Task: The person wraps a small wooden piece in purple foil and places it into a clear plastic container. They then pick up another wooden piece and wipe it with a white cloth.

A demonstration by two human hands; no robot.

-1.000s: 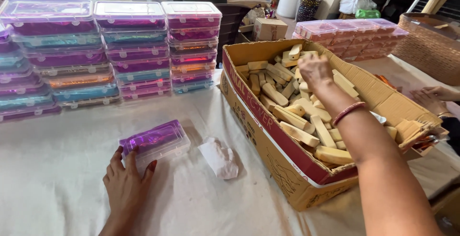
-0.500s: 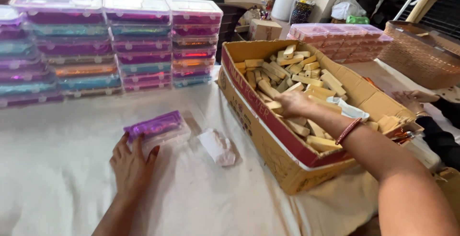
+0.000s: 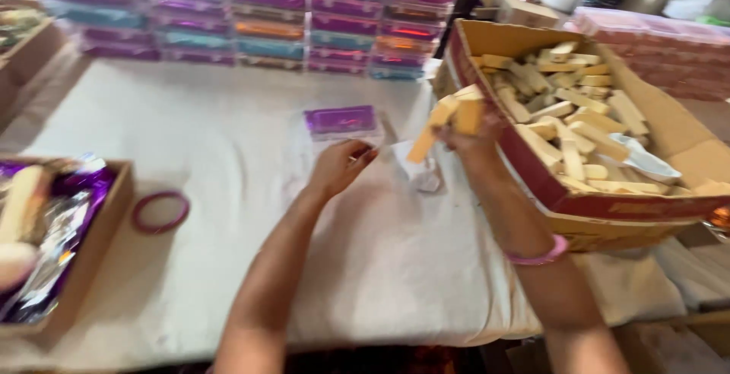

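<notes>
Your right hand (image 3: 475, 140) is clamped round a bunch of tan wooden blocks (image 3: 449, 119), approx 3-4 pcs, held up over the table edge just left of the cardboard box (image 3: 608, 210). One block angles down-left out of the grip; frame is motion-blurred so exact count unclear. Pink band (image 3: 541, 255) on that wrist.

Your left hand (image 3: 340, 165) is on the white table cover (image 3: 228, 131), fingers loosely curled w/ tips at the near edge of the small purple-lidded clear case (image 3: 340, 122). It's not holding anything; can't tell if it actually touches the case.

Case lies flat, mid-table, btwn both hands and the stacked cases (image 3: 251, 9) at the back. Small white wrapper (image 3: 422, 169) lies under the right hand.

Box is full of more loose blocks of the same kind. Far left: open tray (image 3: 91, 260) w/ purple foil packs, and a purple ring (image 3: 160, 211) lying flat beside it.
</notes>
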